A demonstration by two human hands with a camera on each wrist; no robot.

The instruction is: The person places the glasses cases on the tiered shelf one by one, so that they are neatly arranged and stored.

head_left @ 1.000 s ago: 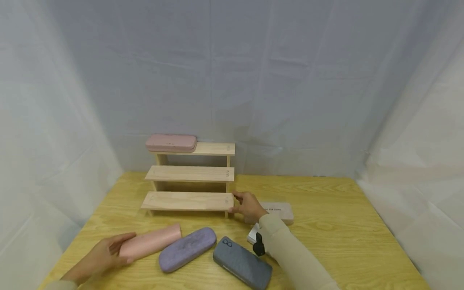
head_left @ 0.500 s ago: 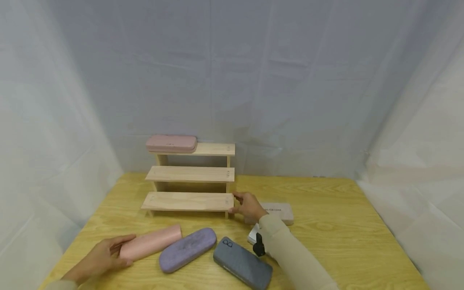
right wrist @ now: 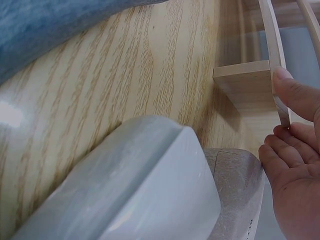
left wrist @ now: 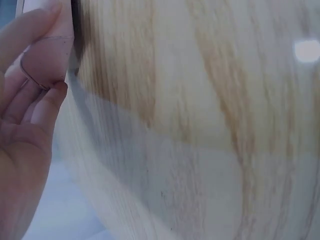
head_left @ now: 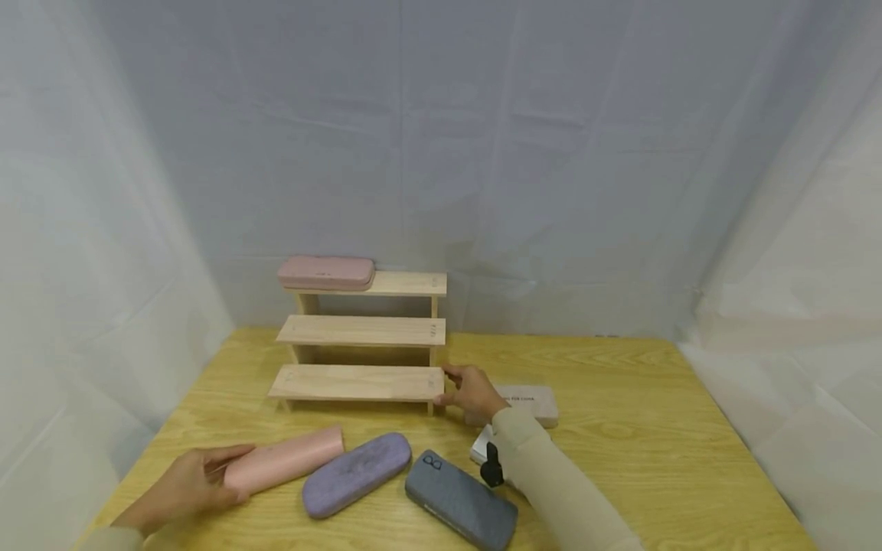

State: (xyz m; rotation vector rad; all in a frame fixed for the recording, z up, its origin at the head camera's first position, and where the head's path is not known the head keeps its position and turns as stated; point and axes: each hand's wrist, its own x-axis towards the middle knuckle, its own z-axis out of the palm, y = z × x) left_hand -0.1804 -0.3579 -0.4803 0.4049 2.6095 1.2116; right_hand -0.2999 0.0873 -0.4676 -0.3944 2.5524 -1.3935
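Observation:
My left hand (head_left: 181,486) holds the near end of a pink glasses case (head_left: 285,459) on the table. The left wrist view shows thumb and fingers (left wrist: 47,105) around the end of that case. At the right end of the lowest board of a three-step wooden display shelf (head_left: 354,380), my right hand (head_left: 474,392) pinches the edge. In the right wrist view the thumb (right wrist: 297,97) lies on the board (right wrist: 275,50), with the fingers beneath it. Another pink glasses case (head_left: 325,272) lies on the left part of the top step.
A purple glasses case (head_left: 356,474) and a blue-grey one (head_left: 462,499) lie in front of the shelf. Under my right forearm sits a silver-white case (right wrist: 165,185), partly hidden. Behind it lies a beige case (head_left: 534,402) with printed lettering. White sheeting (head_left: 551,153) surrounds the table.
The pink case on the table has shifted very slightly left with my left hand. My right hand and the shelf stay where they were.

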